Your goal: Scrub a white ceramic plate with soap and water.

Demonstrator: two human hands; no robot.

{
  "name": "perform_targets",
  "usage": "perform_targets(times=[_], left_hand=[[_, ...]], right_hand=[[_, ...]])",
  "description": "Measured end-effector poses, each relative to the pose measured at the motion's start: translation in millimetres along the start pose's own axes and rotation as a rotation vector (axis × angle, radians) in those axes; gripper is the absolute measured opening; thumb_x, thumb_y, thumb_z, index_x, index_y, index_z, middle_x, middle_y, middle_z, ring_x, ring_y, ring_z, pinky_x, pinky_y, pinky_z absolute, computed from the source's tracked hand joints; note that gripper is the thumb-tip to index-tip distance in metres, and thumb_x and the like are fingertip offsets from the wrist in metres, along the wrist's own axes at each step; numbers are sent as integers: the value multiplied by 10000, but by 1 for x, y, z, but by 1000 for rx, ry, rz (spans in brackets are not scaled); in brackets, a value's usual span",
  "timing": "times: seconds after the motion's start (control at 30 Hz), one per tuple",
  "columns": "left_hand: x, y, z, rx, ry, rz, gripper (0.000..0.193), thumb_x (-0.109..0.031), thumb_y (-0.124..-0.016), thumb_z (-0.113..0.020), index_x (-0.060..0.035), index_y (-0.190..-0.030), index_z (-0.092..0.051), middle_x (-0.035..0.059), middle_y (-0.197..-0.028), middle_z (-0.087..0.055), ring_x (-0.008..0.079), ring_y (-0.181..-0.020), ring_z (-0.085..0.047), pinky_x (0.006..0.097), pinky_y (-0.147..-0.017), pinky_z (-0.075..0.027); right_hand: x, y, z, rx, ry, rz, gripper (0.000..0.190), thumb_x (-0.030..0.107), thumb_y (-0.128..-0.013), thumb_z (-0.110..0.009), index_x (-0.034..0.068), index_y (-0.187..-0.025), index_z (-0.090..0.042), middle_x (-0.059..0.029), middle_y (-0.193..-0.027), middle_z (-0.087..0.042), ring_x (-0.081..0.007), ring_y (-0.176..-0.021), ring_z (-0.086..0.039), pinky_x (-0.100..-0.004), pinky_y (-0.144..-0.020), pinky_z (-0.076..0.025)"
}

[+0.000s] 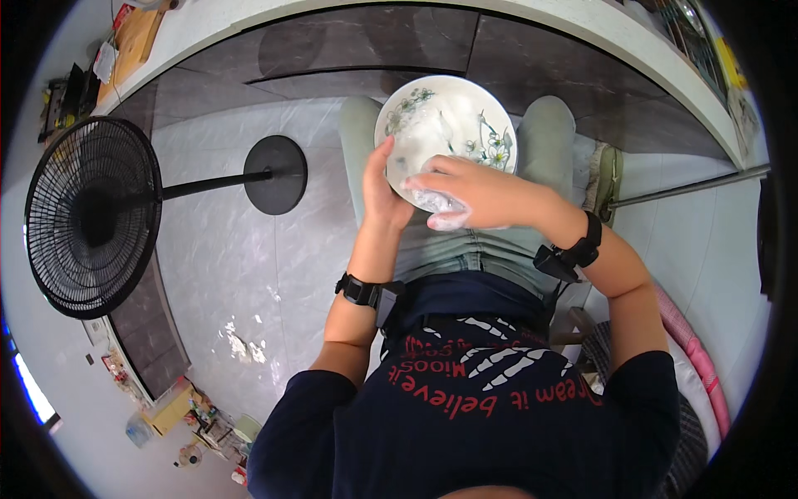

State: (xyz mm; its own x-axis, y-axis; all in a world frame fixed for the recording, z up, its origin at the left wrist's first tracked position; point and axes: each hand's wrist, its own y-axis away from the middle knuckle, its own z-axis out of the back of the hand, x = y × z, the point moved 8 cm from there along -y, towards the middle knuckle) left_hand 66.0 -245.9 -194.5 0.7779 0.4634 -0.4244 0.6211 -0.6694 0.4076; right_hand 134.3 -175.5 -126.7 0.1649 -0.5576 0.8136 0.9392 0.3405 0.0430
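Note:
A white dish [430, 134] with green floral decoration is tilted above my lap, and white suds are smeared over its inner face. My left hand [384, 187] grips its left rim, thumb up along the edge. Over the near rim, my right hand [483, 192] bends around a sudsy white wad [439, 201] close to the dish surface. Foam coats the fingers, and whether the wad is a sponge or a cloth cannot be made out. The underside of the dish is hidden.
A black standing fan [93, 217] on a round base [275, 174] stands at left. Ahead runs a white-topped counter [206, 53] with dark marbled panels. White scraps [243, 349] lie on the grey tiled floor. A metal pole [692, 186] and a green shoe [603, 181] are at right.

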Motion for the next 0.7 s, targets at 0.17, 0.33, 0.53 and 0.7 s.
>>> perform_targets(times=[0.17, 0.33, 0.53, 0.7], left_hand=[[2, 5, -3, -5, 5, 3, 466, -297, -917, -518, -5, -1277, -467, 140, -1220, -577, 276, -1105, -569, 401, -940, -455], [-1, 7, -4, -49, -42, -57, 469, -298, -923, -507, -10, -1290, -458, 140, -1246, -563, 276, -1135, -551, 400, -951, -446], [-4, 7, -6, 21, 18, -46, 478, -299, -926, -497, -8, -1304, -448, 141, -1273, -546, 280, -1161, -536, 416, -968, -440], [-6, 9, -11, 27, 9, -49, 465, -271, -940, -475, 3, -1314, -432, 153, -1285, -536, 290, -1166, -535, 427, -978, -438]], right_hand=[[-3, -1, -2, -44, -2, 4, 438, 268, -831, -647, 114, -1228, -544, -113, -1025, -523, -299, -976, -534, -398, -844, -437], [-5, 9, 7, -137, 164, 64, 365, 274, -846, -630, 95, -1160, -577, -119, -1020, -539, -326, -967, -545, -412, -847, -434], [-7, 12, 49, -337, 10, 83, 270, 207, -886, -581, 50, -1105, -604, -134, -1089, -588, -313, -1051, -554, -397, -913, -429], [-56, 8, 73, -495, -354, -163, 226, 91, -908, -497, 22, -1098, -597, -132, -1081, -599, -277, -1086, -542, -337, -962, -393]])
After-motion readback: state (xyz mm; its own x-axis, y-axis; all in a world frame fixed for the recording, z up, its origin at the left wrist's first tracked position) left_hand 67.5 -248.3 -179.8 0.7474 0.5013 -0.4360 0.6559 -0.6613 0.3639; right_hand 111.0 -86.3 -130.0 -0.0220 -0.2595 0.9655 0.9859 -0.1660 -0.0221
